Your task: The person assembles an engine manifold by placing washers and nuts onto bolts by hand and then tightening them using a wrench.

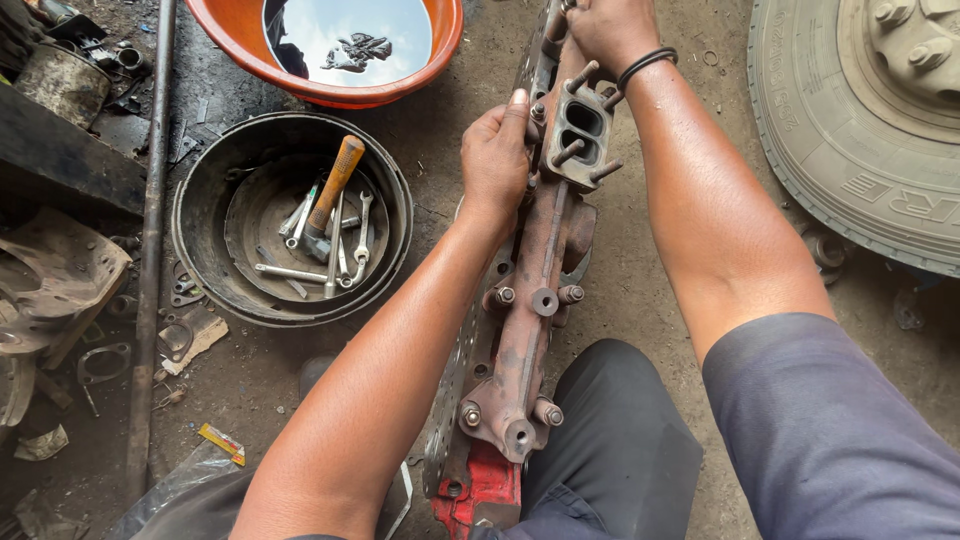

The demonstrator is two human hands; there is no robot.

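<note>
A long rusty cast-iron manifold (527,330) with threaded studs lies lengthwise between my knees, against a flat perforated metal gasket (452,385) on its left side. My left hand (495,160) grips the left edge of the manifold and gasket near the square two-port flange (580,135). My right hand (608,28) clasps the far end of the manifold at the top of the view; a black band sits on that wrist. A red part (482,492) shows under the near end.
A dark round drum (290,215) at left holds several wrenches and a hammer with an orange handle (335,180). An orange basin of liquid (350,45) stands beyond it. A truck tyre (860,120) lies at right. A long pipe (150,250) and scrap gaskets lie at left.
</note>
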